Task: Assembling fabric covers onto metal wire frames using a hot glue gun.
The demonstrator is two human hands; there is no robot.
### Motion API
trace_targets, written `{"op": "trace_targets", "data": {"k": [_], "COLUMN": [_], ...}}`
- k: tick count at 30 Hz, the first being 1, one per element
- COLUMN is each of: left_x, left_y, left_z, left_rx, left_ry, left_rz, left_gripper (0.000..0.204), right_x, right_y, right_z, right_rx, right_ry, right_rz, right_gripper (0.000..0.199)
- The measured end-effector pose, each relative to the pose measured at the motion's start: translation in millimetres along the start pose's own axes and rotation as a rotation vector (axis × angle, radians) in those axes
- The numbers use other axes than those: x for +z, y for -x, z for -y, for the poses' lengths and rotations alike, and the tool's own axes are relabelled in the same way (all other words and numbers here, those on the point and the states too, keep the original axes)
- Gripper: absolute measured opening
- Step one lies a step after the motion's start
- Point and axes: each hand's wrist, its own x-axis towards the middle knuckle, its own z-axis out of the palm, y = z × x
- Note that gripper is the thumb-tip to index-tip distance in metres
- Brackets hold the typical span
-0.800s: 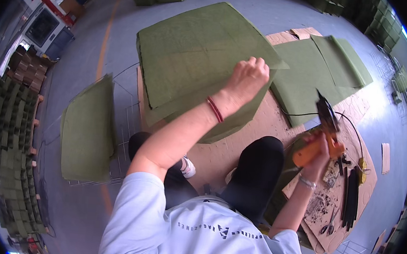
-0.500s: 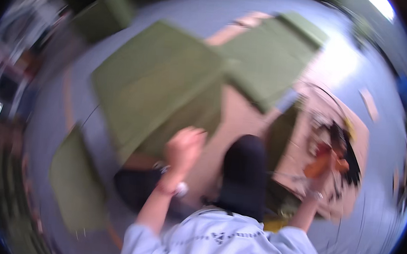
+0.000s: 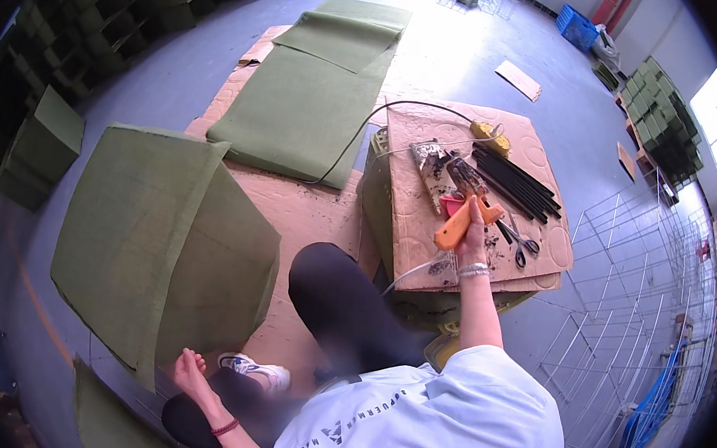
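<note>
Head view: right hand [image 3: 473, 234] has fingers wrapped round the grip of an orange glue gun [image 3: 455, 229], dark nozzle end pointing away from the person. Gun is over the cardboard [image 3: 403, 185] on the low stand at right; can't tell if it touches. On that cardboard, around the gun: black sticks [image 3: 516, 182] just right of the nozzle, scissors [image 3: 525, 249] right of the hand, foil packet [image 3: 426, 157] left of the nozzle, yellow block [image 3: 491, 137] at the far side, cable [image 3: 424, 104] looping off left. Dark bits scattered about.

Left hand [image 3: 189, 371] low, by the near edge of the green box [image 3: 127, 238]; fingers curled in, contact with box unclear. Box stands left of the knees. Green sheet [image 3: 301, 104] lies flat beyond, one end folded. Wire frames [image 3: 613, 332] far right.
</note>
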Motion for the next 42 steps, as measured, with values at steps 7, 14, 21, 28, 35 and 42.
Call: {"op": "trace_targets", "data": {"k": [7,14,21,28,35,42], "left_x": [12.0,9.4,-5.6,-82.3,-56.8,56.0], "left_y": [16.2,10.6,-11.4,-112.6,-9.5,8.4], "left_z": [-4.5,-20.5,-3.0,40.4,-75.3,-97.9], "left_rx": [0.552,0.192,0.209,0.272,0.124,0.036], "left_ry": [-0.466,-0.291,-0.083,0.117,0.044,0.668], "left_rz": [-0.234,-0.094,-0.250,-0.387,0.040,0.526], "left_gripper": [0.043,0.045,0.037,0.026,0.025,0.040], "right_x": [-78.5,-29.0,231.1,341.5,323.1,318.8], "right_y": [-52.3,-20.3,-10.6,43.2,72.6,94.4], "right_z": [-8.5,25.8,-76.6,-176.1,-164.3,-161.0], "right_rx": [-0.122,-0.672,0.096,0.760,0.891,0.864], "right_ry": [0.495,2.102,0.684,0.636,0.488,0.457], "right_rz": [-0.277,0.179,0.886,1.094,1.326,1.219], "right_gripper": [0.047,0.055,0.051,0.067,0.060,0.038]}}
